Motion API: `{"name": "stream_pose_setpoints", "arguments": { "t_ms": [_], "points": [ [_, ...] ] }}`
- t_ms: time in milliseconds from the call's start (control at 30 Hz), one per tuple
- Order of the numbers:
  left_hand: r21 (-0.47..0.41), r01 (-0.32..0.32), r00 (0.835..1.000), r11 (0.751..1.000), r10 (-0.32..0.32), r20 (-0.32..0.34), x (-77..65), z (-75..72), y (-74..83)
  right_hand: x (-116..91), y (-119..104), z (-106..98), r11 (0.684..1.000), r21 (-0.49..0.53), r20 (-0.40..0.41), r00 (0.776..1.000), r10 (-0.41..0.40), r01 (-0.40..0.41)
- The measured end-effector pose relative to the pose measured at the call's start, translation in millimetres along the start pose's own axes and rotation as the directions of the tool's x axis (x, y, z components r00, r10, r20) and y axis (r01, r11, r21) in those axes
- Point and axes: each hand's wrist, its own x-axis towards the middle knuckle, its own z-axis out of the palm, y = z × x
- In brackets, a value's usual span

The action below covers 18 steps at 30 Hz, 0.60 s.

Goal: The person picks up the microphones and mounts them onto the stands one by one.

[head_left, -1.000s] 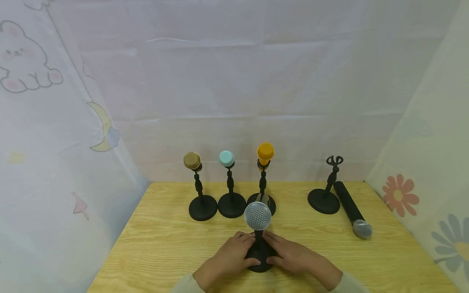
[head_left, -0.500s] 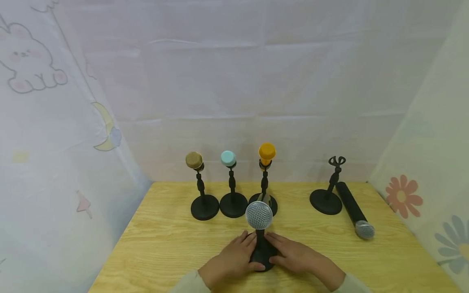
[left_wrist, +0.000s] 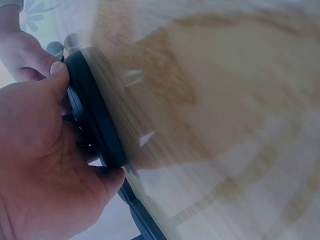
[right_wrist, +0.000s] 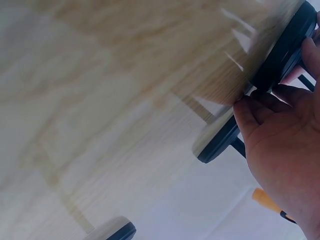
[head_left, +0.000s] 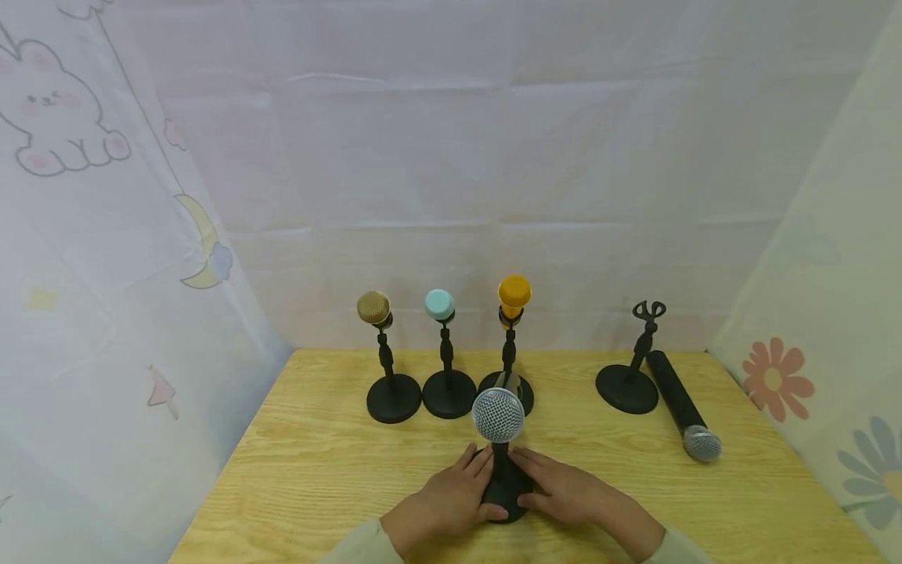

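Observation:
A silver-headed microphone sits in a black desk stand at the front middle of the table, grille towards me. My left hand grips the left side of the stand's round base, thumb at the near rim and fingers at the far rim. From the other side my right hand holds the same base likewise. In the left wrist view the base shows edge-on between thumb and fingers. The right wrist view has the right fingers at the base's edge.
Behind stand three more stands with a gold microphone, a mint one and an orange one. At the back right, a bare microphone stand stands beside a black microphone lying down. A cloth backdrop encloses the wooden table.
My left hand has shifted slightly on the base, its fingers now straighter. The right hand keeps its place, and the view has drifted a little.

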Motion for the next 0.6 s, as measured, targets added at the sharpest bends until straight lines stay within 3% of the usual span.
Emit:
{"name": "stream_pose_setpoints", "arguments": {
  "t_ms": [400,600],
  "points": [
    [0.003,-0.001,1.000,1.000,0.001,0.010,-0.2,0.0,-2.4,-7,-2,-6,1.000,-0.019,-0.007,1.000,-0.005,0.005],
    [-0.013,0.030,0.999,0.999,-0.030,0.017,0.7,5.4,-10.2,-14,2,-12,0.999,-0.043,-0.032,0.999,-0.033,0.031]
  ]
}}
